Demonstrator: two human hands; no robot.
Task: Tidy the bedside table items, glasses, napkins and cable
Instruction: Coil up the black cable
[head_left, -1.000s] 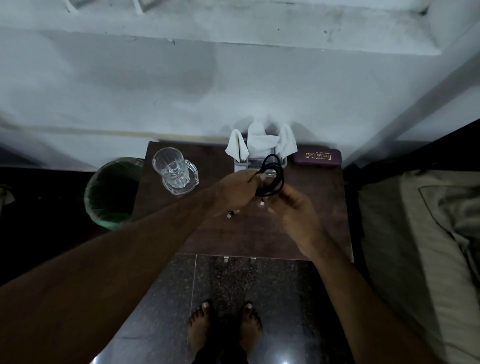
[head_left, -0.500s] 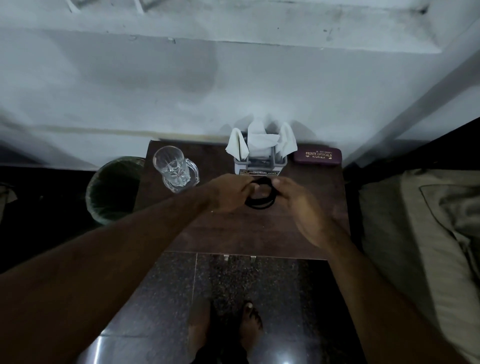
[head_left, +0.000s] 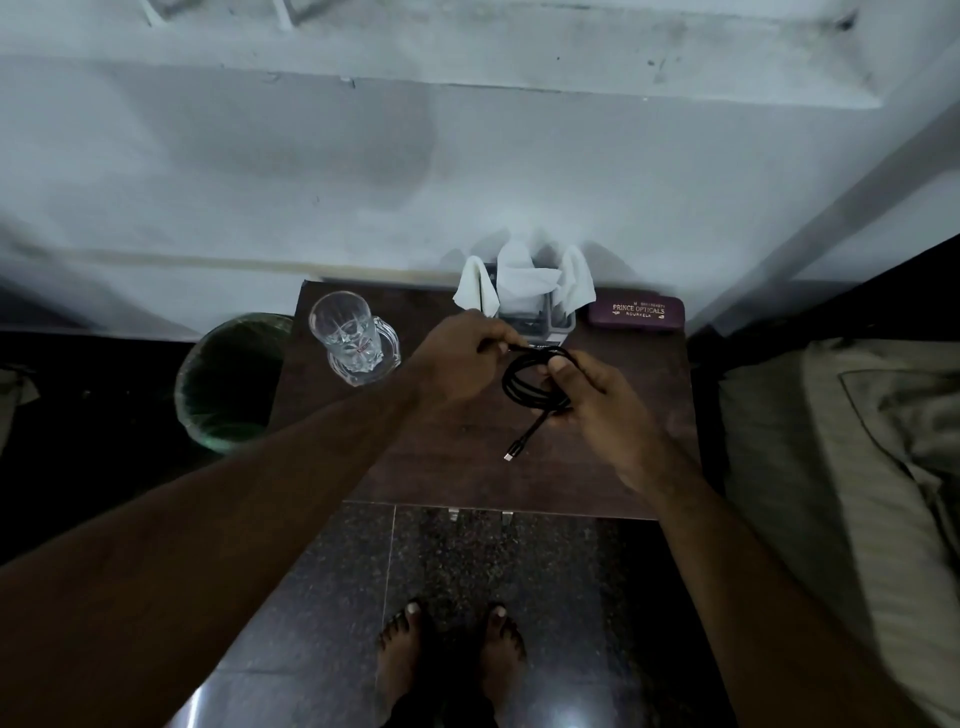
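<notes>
A round green waste bin (head_left: 228, 384) stands on the dark floor just left of the bench. To the right lies a bed (head_left: 841, 467) with rumpled olive bedding. A pale, stained wall (head_left: 467, 171) rises behind, and two bare feet (head_left: 452, 654) stand on the polished speckled floor tiles (head_left: 571, 597).

On the dark wooden bedside table (head_left: 457, 467), a clear glass tumbler (head_left: 345, 332) stands at the back-left corner, a grey napkin holder (head_left: 535, 312) mid-back (against the wall), a maroon glasses case (head_left: 636, 312) back-right.
</notes>
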